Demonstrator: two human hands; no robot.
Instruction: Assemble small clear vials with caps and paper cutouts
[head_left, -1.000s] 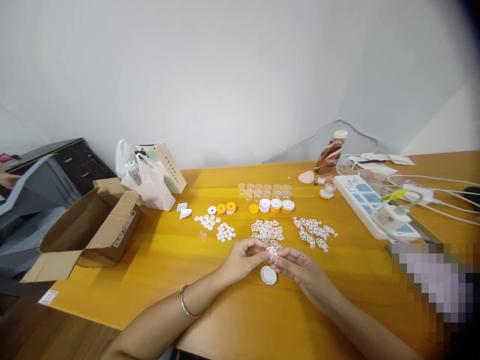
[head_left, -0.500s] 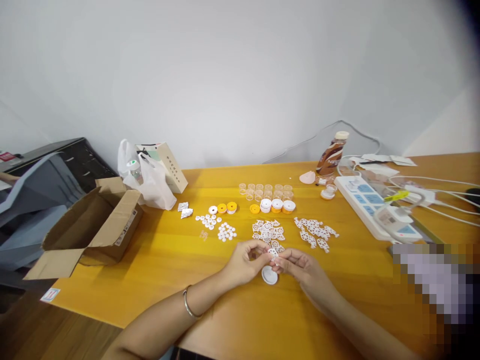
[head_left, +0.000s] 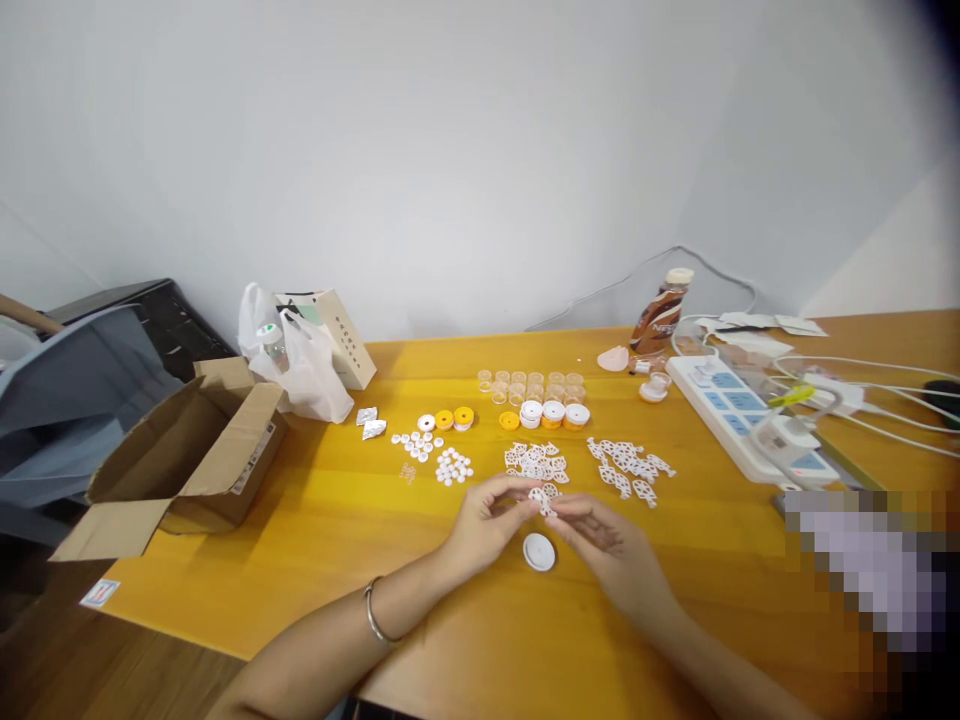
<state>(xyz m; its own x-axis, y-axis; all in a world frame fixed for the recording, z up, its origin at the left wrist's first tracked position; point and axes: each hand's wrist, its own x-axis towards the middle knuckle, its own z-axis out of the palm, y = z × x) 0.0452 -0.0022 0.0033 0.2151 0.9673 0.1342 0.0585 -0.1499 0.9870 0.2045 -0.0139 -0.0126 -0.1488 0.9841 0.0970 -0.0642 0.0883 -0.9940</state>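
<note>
The left hand and the right hand are bare, with slim fingers and narrow wrists. A thin, rounded bracelet of shiny, silver-coloured metal circles the left wrist. The left forearm and the right forearm are uncovered as far as they show. At the near edge, left of centre, appears a small patch of blue-grey cloth, its garment too hidden to tell

Showing pierced white on the held piece, plain white on the rimmed disc, yellow-brown on the table; mixing orange-yellow and white across the stacked spools.
</note>
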